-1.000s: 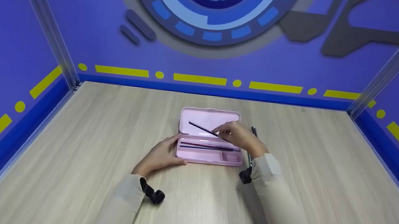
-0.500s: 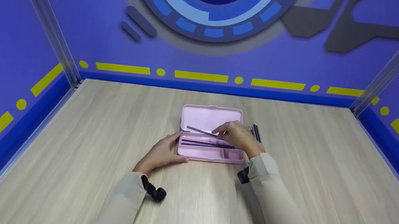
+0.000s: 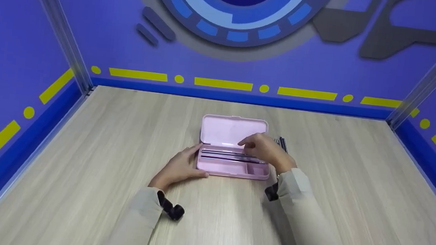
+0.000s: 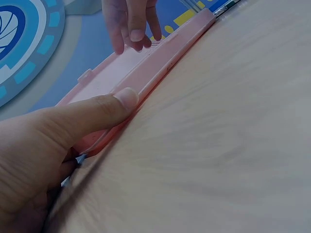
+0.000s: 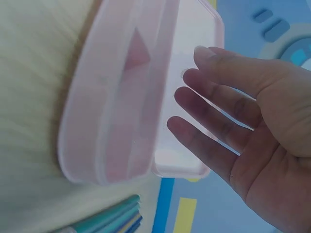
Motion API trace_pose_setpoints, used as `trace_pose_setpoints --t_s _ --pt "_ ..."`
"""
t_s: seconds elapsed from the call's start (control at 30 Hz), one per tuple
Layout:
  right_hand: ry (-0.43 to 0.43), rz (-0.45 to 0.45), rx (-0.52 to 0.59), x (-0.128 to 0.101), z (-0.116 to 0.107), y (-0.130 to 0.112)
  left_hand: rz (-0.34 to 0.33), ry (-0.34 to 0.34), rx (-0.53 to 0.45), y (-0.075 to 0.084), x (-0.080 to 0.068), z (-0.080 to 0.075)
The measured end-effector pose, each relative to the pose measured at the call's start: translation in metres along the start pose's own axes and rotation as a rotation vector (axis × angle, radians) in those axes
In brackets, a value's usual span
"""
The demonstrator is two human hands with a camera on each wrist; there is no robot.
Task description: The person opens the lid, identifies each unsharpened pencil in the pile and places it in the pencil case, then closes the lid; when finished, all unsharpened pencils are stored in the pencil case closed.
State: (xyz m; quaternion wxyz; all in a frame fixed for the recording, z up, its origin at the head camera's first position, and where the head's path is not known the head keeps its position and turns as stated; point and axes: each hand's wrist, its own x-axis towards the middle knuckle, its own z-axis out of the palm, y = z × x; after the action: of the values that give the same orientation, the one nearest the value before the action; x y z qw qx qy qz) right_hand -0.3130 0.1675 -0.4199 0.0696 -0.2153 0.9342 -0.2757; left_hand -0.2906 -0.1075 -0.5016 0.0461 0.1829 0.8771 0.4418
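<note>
A pink pencil case lies with its lid raised on the far side. Several thin dark pencils rest lengthwise in its long rear compartment. My left hand holds the case's left end, with the thumb against the front wall and the other fingers reaching round behind. Over the right part of the case hovers my right hand. Its fingers are loosely spread and empty in the right wrist view, and it hides the right ends of the pencils in the head view.
More pencils lie on the table just right of the case, partly behind my right hand; their coloured ends show in the right wrist view. Blue-purple panels border the wooden table at the back and sides.
The pencil in my right hand has been lowered and let go into the rear compartment beside the others. My left hand has kept its place on the case.
</note>
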Motion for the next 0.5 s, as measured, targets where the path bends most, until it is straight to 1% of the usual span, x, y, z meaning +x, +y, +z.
trace_pose_setpoints --t_s 0.17,0.4,0.5 --pt "0.001 0.037 0.015 -0.006 -0.009 0.003 -0.006 -0.007 -0.004 0.0 -0.002 -0.001" --pt "0.067 -0.012 -0.006 -0.019 -0.019 0.019 0.002 -0.002 -0.006 0.0 -0.001 -0.002" --pt "0.087 -0.003 -0.018 -0.025 -0.023 0.028 0.007 -0.004 -0.004 0.001 -0.001 -0.002"
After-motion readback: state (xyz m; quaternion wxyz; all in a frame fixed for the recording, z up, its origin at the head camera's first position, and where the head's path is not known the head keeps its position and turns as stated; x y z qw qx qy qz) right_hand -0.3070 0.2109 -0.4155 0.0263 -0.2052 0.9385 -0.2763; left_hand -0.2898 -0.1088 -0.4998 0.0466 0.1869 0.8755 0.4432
